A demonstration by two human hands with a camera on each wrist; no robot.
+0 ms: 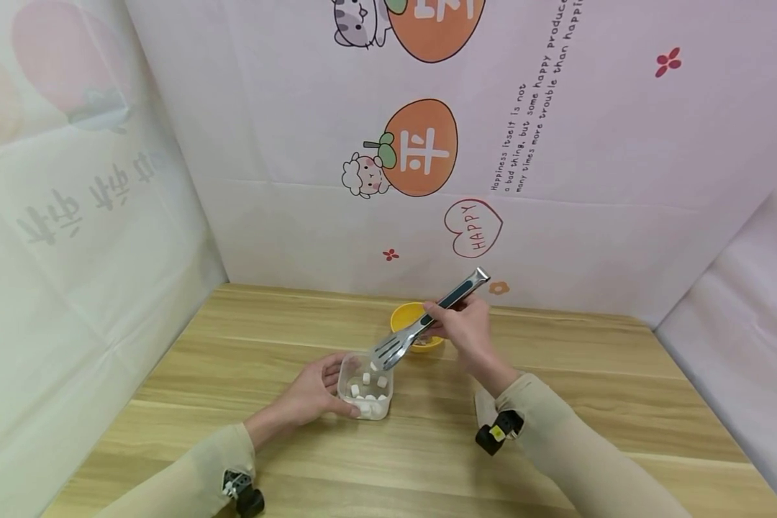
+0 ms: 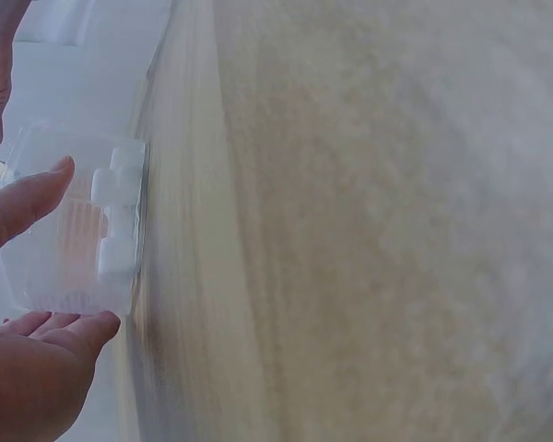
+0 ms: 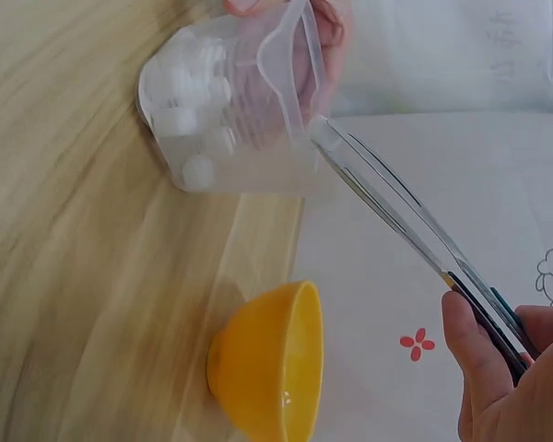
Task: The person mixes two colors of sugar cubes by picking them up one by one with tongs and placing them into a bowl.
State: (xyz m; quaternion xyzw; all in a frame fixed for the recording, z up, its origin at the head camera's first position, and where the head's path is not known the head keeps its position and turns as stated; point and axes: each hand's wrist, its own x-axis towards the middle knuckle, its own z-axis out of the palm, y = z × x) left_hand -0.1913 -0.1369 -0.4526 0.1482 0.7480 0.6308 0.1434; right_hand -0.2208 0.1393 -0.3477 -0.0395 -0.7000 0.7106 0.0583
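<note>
My left hand holds a clear plastic container on the table, thumb on the near side and fingers round the far side. Inside lie several small white marshmallow-like pieces. My right hand grips metal tongs with dark handle inserts, thumb on one arm and fingers on the other. Slanting down to the left, the slotted tips reach the container's rim. One white piece sits between the tips, at the opening. In the left wrist view the container wall stands between thumb and fingers.
A yellow bowl stands behind and right of the container, partly hidden by the right hand in the head view. The wood-grain table meets a printed white backdrop at the back, with white sheets at both sides.
</note>
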